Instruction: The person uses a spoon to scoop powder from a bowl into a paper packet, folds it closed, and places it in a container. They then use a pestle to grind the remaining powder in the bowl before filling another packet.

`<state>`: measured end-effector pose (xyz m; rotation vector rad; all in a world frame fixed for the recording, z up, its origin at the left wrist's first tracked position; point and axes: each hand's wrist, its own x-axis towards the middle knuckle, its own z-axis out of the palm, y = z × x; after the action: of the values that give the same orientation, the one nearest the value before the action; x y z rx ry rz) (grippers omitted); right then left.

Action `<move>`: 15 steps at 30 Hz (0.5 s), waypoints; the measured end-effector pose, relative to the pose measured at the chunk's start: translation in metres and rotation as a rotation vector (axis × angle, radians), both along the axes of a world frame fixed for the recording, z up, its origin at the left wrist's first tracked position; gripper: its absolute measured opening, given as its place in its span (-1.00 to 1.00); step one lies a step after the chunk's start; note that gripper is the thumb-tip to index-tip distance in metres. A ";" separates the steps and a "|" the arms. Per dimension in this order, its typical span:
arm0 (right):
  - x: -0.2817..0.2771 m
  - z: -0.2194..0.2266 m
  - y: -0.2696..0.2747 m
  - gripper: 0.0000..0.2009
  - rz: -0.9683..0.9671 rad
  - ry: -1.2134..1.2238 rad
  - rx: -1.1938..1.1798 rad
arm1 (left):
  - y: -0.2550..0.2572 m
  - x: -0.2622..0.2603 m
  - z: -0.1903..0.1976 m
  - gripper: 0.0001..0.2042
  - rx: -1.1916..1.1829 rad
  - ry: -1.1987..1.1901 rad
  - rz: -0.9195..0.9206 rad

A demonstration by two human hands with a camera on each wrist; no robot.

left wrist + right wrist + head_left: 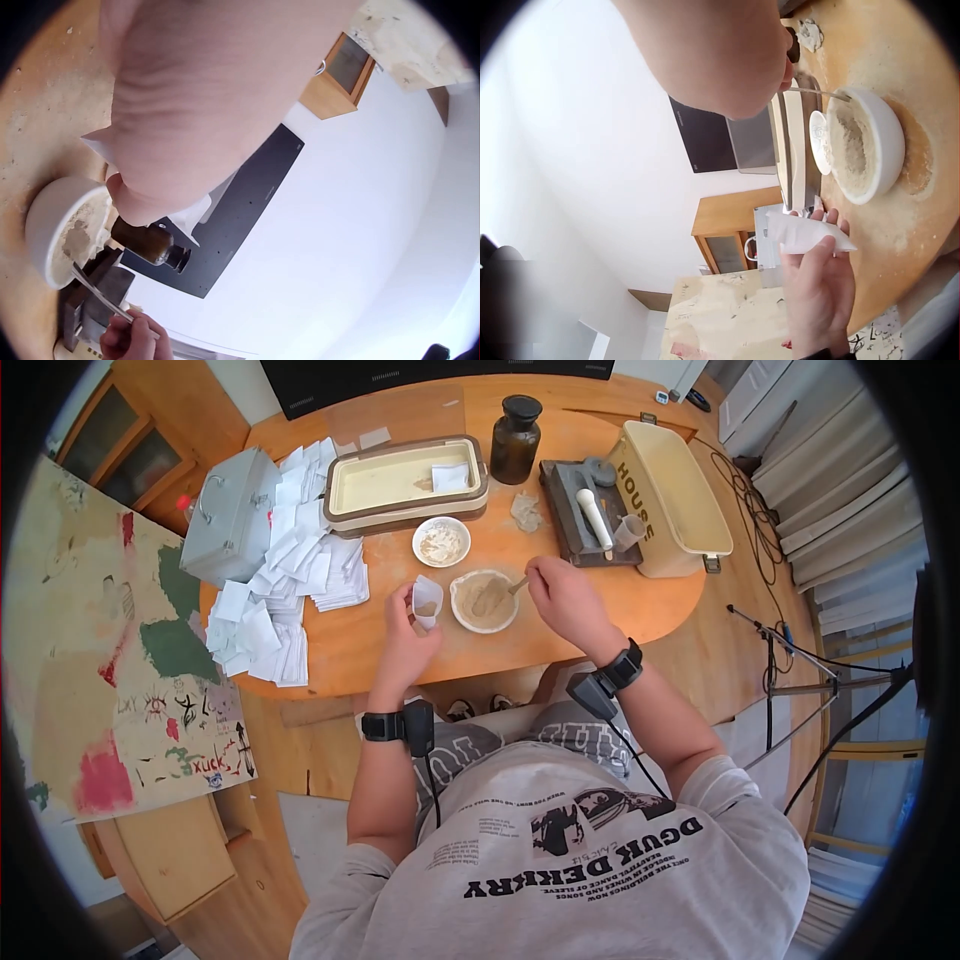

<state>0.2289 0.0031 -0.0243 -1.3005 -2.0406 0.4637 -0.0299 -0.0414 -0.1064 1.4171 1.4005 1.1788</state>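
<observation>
My left hand (405, 645) holds a small white paper pouch (427, 592) by its side, mouth upward, just left of a white mortar-like bowl (484, 629). Some tan powder shows inside the pouch. In the right wrist view the thumb presses the pouch (802, 232) against the fingers. Fine beige powder (853, 146) lies in the bowl, loose and lumpy. My right hand (572, 608), at the bowl's right, pinches the thin metal handle of a spoon (518, 586). The spoon's lower end dips into the powder by the rim; in the left wrist view its handle (101, 295) slants out of the bowl.
Behind stands a small white bowl (441, 563) with pale powder. Folded white papers (290, 560) pile up at left beside a metal box (222, 520). Farther back are a cream basin (380, 485), a brown bottle (515, 445), a black tray holding a white pestle (592, 518), and a yellow bin (665, 510).
</observation>
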 end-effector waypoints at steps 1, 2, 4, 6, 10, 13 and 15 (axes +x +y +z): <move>0.000 -0.006 0.001 -0.88 0.000 0.000 0.000 | 0.000 0.000 0.003 -0.35 0.000 0.000 0.000; -0.001 -0.014 0.003 -0.86 -0.011 0.014 -0.009 | -0.001 0.000 0.005 -0.36 0.006 0.019 -0.010; -0.003 -0.024 0.004 -0.84 -0.017 0.028 -0.022 | -0.004 -0.002 0.011 -0.36 0.009 0.039 -0.016; -0.004 -0.031 0.004 -0.82 -0.116 0.206 -0.314 | -0.004 -0.004 0.015 -0.32 -0.038 0.135 -0.059; -0.005 -0.046 0.004 -0.79 -0.166 0.308 -0.509 | -0.004 -0.003 0.018 -0.34 0.003 0.161 -0.072; -0.006 -0.058 0.002 -0.80 -0.161 0.392 -0.553 | -0.003 0.002 0.028 -0.36 0.045 0.178 -0.097; -0.005 -0.069 0.004 -0.78 -0.163 0.686 -0.646 | -0.003 0.004 0.031 -0.36 0.069 0.287 -0.104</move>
<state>0.2239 0.0069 -0.0936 -1.3788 -1.2318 1.3551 -0.0255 -0.0442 -0.0753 1.7403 1.4684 0.9945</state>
